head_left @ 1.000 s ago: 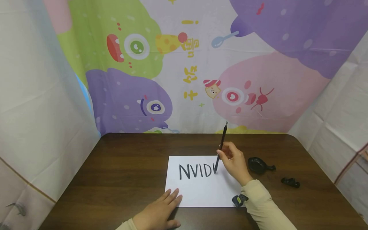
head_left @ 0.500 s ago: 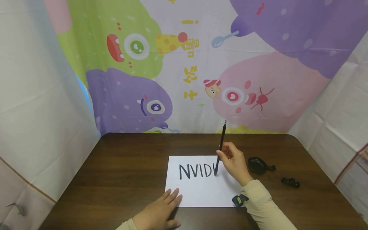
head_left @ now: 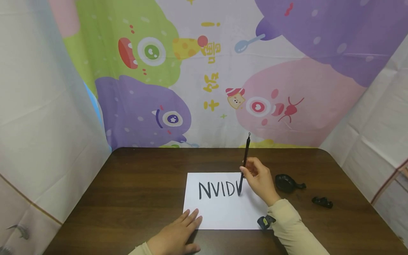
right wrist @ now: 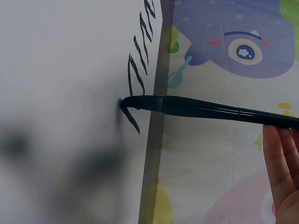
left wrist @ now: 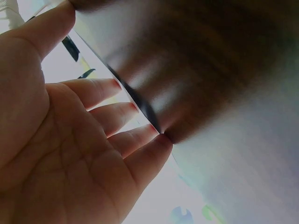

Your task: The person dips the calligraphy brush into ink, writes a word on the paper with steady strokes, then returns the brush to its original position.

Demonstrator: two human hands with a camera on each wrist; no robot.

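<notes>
My right hand pinches a black writing brush by its handle, held nearly upright in the head view. The brush tip touches a white sheet of paper at a slanted black stroke, right after the letters "NVID". In the right wrist view the bristles of the brush bend against the sheet at the end of that row of strokes. My left hand lies with spread, straight fingers on the sheet's lower left corner. The left wrist view shows its palm and the fingertips at the paper's edge.
On the brown table, to the right of the paper, lie a small black dish with a short handle and a small black bumpy rest. A printed cartoon curtain hangs behind the table, with pale cloth on both sides.
The brush tip has slid slightly down the paper, lengthening the stroke after the "D", and the brush's top end has shifted a little left. The left hand has stayed in place.
</notes>
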